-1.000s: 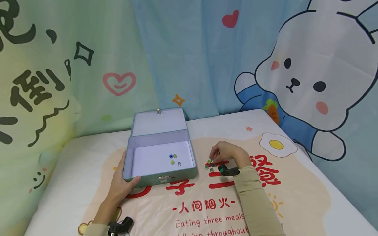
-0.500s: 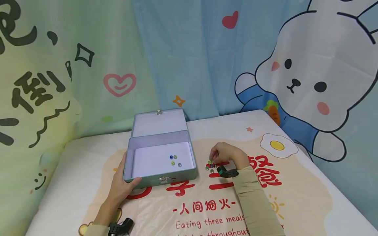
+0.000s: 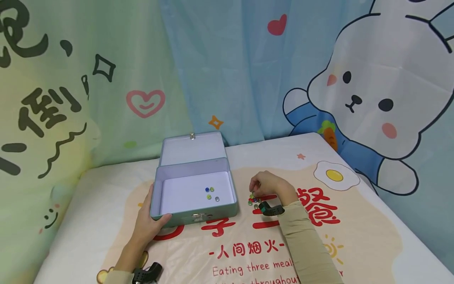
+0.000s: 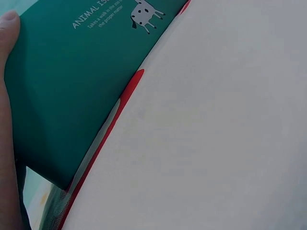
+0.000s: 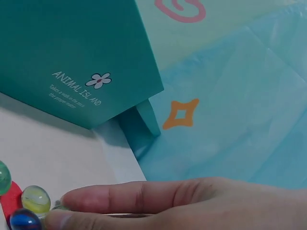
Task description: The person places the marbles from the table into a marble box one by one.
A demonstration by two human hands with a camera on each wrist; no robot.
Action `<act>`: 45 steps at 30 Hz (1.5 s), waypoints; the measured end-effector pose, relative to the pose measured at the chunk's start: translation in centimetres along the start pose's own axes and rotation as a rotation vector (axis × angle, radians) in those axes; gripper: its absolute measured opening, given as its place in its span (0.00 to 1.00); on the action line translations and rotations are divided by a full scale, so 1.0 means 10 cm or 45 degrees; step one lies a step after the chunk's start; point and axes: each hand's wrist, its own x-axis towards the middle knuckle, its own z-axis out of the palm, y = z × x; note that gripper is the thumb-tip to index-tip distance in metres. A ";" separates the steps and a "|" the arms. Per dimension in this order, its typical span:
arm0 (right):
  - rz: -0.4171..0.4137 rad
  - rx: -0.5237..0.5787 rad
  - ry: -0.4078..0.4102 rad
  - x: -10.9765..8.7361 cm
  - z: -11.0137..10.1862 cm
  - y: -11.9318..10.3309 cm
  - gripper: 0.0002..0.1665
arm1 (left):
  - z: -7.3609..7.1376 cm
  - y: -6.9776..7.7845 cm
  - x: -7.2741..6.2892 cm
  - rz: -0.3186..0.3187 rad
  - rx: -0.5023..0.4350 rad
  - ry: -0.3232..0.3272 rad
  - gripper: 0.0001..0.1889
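Box (image 3: 223, 212): four marbles (image 3: 212, 189) are contained, its near-left corner is held by the left grip (image 3: 147, 221), and right of it loose marbles (image 5: 36, 199) are grouped on the tabletop (image 3: 372, 240), one being pinched by the right grip (image 3: 268, 184).

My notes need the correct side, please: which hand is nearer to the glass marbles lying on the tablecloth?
Right. The right hand is directly beside those glass marbles; the left hand is farther, gripping the near left corner of the tin box.
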 end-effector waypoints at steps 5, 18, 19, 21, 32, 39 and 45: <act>-0.021 -0.032 0.035 0.02 0.02 0.00 0.05 | -0.01 0.00 0.00 0.017 0.013 -0.004 0.56; -0.035 -0.088 0.117 0.04 0.05 -0.06 0.06 | 0.00 0.00 0.00 0.044 0.015 0.007 0.57; -0.037 -0.089 0.126 0.04 0.05 -0.06 0.06 | 0.00 0.00 0.00 0.043 0.018 0.006 0.57; -0.040 -0.089 0.144 0.05 0.07 -0.08 0.06 | 0.01 0.01 0.01 0.038 0.023 0.003 0.57; -0.081 -0.121 0.220 0.07 0.13 -0.19 0.07 | 0.00 -0.01 0.01 0.001 0.035 -0.002 0.58; -0.123 -0.117 0.248 0.12 0.17 -0.20 0.07 | -0.01 0.02 0.00 0.009 0.017 0.002 0.57; -0.154 -0.091 0.270 0.14 0.19 -0.22 0.07 | 0.00 0.01 0.00 0.005 0.018 0.000 0.57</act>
